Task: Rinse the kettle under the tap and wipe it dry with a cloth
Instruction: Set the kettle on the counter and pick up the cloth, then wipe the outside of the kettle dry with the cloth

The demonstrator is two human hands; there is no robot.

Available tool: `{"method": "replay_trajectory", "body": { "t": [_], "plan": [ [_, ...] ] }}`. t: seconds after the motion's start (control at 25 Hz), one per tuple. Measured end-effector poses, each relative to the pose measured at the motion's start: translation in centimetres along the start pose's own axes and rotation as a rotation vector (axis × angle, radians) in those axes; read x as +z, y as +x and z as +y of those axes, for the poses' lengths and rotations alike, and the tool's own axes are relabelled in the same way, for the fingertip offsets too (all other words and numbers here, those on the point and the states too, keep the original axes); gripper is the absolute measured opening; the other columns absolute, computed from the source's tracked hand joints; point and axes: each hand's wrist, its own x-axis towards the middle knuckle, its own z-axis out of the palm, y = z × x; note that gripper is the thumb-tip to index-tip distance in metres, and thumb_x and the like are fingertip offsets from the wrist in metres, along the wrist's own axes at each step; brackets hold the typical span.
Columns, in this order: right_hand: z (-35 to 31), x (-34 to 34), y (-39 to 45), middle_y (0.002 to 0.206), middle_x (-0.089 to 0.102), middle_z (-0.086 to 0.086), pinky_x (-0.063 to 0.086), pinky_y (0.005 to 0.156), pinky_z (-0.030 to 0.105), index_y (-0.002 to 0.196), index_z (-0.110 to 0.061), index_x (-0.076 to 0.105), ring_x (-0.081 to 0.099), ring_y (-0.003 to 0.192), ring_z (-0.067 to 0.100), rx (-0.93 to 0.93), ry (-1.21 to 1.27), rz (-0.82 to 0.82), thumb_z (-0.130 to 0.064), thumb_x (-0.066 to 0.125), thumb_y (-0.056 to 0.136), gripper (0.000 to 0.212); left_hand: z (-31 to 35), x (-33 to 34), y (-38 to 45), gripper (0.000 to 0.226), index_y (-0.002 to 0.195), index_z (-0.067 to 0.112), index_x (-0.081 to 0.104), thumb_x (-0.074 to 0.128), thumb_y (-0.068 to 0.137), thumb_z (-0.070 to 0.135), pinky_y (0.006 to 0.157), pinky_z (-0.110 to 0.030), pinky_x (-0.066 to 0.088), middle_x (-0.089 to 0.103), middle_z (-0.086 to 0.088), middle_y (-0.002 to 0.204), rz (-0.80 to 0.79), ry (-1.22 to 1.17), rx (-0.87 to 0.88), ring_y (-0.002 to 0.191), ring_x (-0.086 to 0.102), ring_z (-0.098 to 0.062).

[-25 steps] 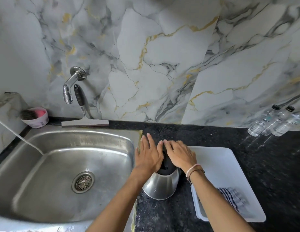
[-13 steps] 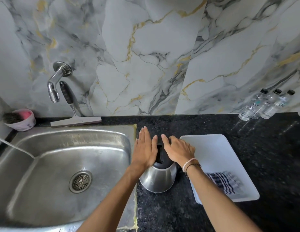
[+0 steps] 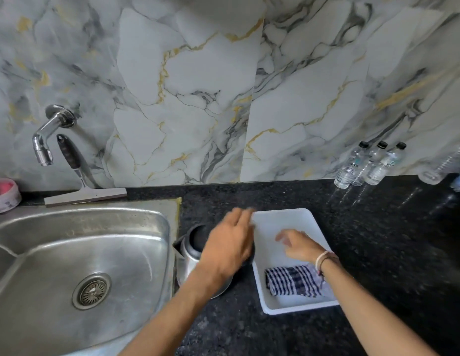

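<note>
We see the kettle [image 3: 191,249] standing on the dark counter [image 3: 378,240] between the sink [image 3: 77,253] and the white tray [image 3: 290,219], just beside both. Our left hand [image 3: 230,249] hovers over its top, blurred, fingers spread and gripping nothing we can make out. Our right hand [image 3: 298,246] hangs over the tray, fingers loose and empty. The striped cloth [image 3: 292,280] lies folded in the tray's near end. The tap [image 3: 47,136] juts from the wall above the sink.

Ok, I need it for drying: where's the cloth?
The striped cloth lies folded in the near end of the white tray, right of the kettle.
</note>
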Motion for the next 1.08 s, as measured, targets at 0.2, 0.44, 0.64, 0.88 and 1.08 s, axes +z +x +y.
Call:
{"method": "replay_trajectory", "body": {
  "t": [0.2, 0.44, 0.64, 0.88, 1.08],
  "plan": [
    [7.8, -0.5, -0.5, 0.136, 0.06, 0.006, 0.055, 0.103, 0.036, 0.135, -0.028, 0.061, 0.062, 0.126, 0.028, -0.019, -0.357, -0.229, -0.014, 0.075, 0.074, 0.064, 7.3, 11.5, 2.7, 0.032, 0.127, 0.003, 0.061, 0.048, 0.098, 0.005, 0.1, -0.051, 0.051, 0.054, -0.021, 0.135, -0.56, 0.099, -0.241, 0.116, 0.063, -0.045],
    [11.1, -0.1, 0.9, 0.122, 0.068, 0.013, 0.059, 0.095, 0.039, 0.121, -0.012, 0.069, 0.068, 0.114, 0.03, -0.197, -0.244, -0.187, -0.008, 0.077, 0.078, 0.044, 9.3, 18.9, 1.8, 0.025, 0.117, 0.009, 0.061, 0.049, 0.095, 0.012, 0.08, -0.047, 0.052, 0.055, -0.016, 0.127, -0.64, 0.362, -0.314, 0.104, 0.067, -0.044],
    [8.4, -7.9, 3.3, 0.096, 0.077, 0.015, 0.061, 0.068, 0.026, 0.1, -0.014, 0.075, 0.07, 0.07, 0.015, -0.285, 0.217, -0.165, 0.002, 0.073, 0.088, 0.02, 9.9, 11.6, -1.6, 0.032, 0.113, 0.023, 0.063, 0.05, 0.084, 0.024, 0.064, -0.039, 0.046, 0.055, -0.003, 0.12, -0.392, 0.331, -0.318, 0.093, 0.069, -0.039],
    [-5.2, -8.0, 3.6, 0.092, 0.078, 0.01, 0.067, 0.078, 0.031, 0.104, -0.01, 0.076, 0.075, 0.088, 0.028, -0.587, 0.504, 0.036, -0.004, 0.071, 0.096, 0.011, 6.0, 0.5, -12.8, 0.031, 0.109, 0.018, 0.07, 0.057, 0.083, 0.008, 0.105, -0.025, 0.044, 0.046, -0.009, 0.132, 0.518, 0.145, -0.489, 0.114, 0.055, -0.025],
    [-17.9, 1.5, -0.3, 0.139, 0.063, 0.021, 0.042, 0.114, 0.046, 0.138, -0.006, 0.061, 0.055, 0.136, 0.035, -0.816, 0.145, -0.009, -0.032, 0.043, 0.112, 0.041, 1.2, 2.3, -13.4, 0.034, 0.105, -0.001, 0.072, 0.052, 0.086, -0.02, 0.128, -0.049, 0.019, 0.026, -0.037, 0.151, 0.743, 0.04, -0.779, 0.145, 0.034, -0.05]
  ]
}}
